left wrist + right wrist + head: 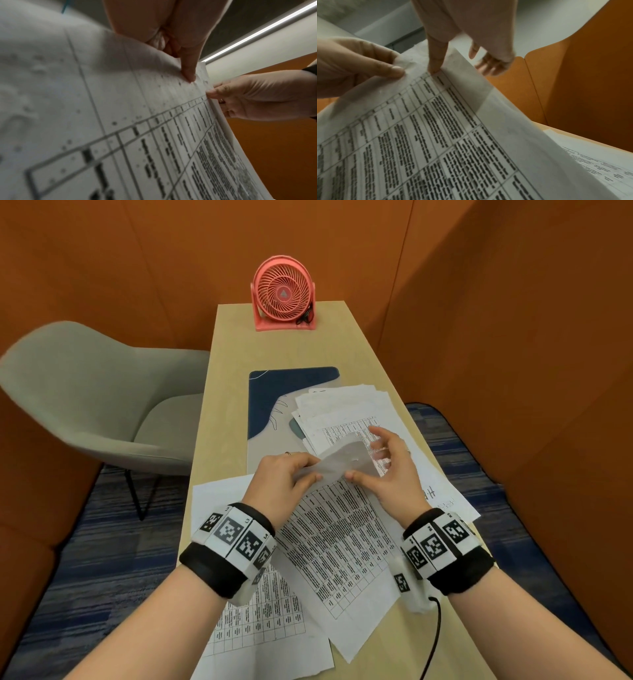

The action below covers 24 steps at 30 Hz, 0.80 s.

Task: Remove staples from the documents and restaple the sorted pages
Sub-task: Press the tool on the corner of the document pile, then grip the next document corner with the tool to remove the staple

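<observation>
Fig.: both hands work the far corner of the white printed-table document (337,546), which lies at centre of the pale wooden table (233,344) w/ its top corner lifted and curled back. Left hand (281,481), at approx. 9 o'clock of the corner, pinches the raised sheet btwn thumb and fingers, prob. to steady it and expose the stapled spot. Right hand (390,470), at 3 o'clock, presses its thumb on the page edge; its other fingers are spread apart and blurred, holding nothing visible. No staple or stapler can be made out. A loose white paper pile (346,409) sits at 12 o'clock, partly over a blue-and-grey desk mat (274,392). Pink desk fan (282,292) stands at the far table end; grey upholstered chair (85,398) at 10 o'clock.
</observation>
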{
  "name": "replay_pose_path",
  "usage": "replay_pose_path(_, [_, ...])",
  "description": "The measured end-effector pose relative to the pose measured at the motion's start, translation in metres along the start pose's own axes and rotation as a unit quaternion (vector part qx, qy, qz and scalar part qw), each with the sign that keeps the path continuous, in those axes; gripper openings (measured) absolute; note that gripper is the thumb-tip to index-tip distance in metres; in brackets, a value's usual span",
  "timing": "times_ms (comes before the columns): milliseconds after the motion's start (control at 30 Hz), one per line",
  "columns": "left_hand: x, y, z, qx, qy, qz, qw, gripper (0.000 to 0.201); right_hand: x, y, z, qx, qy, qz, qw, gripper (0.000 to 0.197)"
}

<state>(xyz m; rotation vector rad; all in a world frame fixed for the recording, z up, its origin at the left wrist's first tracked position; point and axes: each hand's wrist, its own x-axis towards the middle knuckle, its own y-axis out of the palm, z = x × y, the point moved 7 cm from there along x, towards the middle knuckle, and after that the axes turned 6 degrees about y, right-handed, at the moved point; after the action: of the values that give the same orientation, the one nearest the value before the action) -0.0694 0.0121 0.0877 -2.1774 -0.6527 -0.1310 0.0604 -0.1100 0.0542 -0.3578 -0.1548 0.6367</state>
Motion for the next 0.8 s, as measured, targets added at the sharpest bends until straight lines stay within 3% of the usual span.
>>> replay_pose_path(33, [0.000,-0.002,-0.002,-0.003,0.013,-0.005,1.000,0.014,0.003,-0.003,-0.002,-0.042,0.008,0.001,0.999,0.080])
replay_pose_path(100, [-0.002,-0.007,-0.007,-0.012,0.041,-0.014,0.999,0.013,0.007,0.001,-0.010,-0.092,0.047,0.076,0.992,0.083])
replay_pose_path(200, [-0.003,-0.015,-0.010,-0.047,0.047,-0.036,0.997,0.020,0.006,0.012,-0.014,-0.046,0.094,0.193,0.976,0.042])
replay_pose_path(267, [-0.005,-0.029,-0.002,-0.082,0.013,-0.089,0.993,0.035,0.007,0.009,-0.007,-0.019,0.089,0.181,0.979,0.020])
replay_pose_path(400, [-0.028,-0.071,0.046,-0.093,-0.129,-0.296,0.942,0.079,0.005,-0.009,0.019,0.077,0.067,0.141,0.985,0.017])
replay_pose_path(467, [-0.035,-0.075,0.064,-0.213,-0.183,-0.315,0.907,0.093,0.000,-0.016,0.037,0.131,0.044,0.128,0.982,0.015])
replay_pose_path(533, [-0.031,-0.077,0.064,-0.356,-0.147,-0.294,0.875,0.096,-0.004,-0.018,0.056,0.180,0.011,0.120,0.976,0.019])
replay_pose_path(600, [-0.027,-0.086,0.052,-0.401,-0.085,-0.264,0.873,0.088,-0.008,-0.014,0.070,0.216,-0.015,0.114,0.970,0.021])
replay_pose_path(667, [-0.026,-0.092,0.044,-0.399,-0.056,-0.247,0.881,0.059,-0.013,-0.007,0.077,0.237,-0.027,0.109,0.965,0.021])
replay_pose_path(733, [-0.031,-0.094,0.042,-0.389,-0.058,-0.250,0.885,0.029,-0.016,0.003,0.071,0.231,-0.014,0.108,0.967,0.024])
replay_pose_path(800, [-0.038,-0.089,0.051,-0.364,-0.085,-0.252,0.892,0.019,-0.020,0.018,0.056,0.208,0.018,0.120,0.971,0.028])
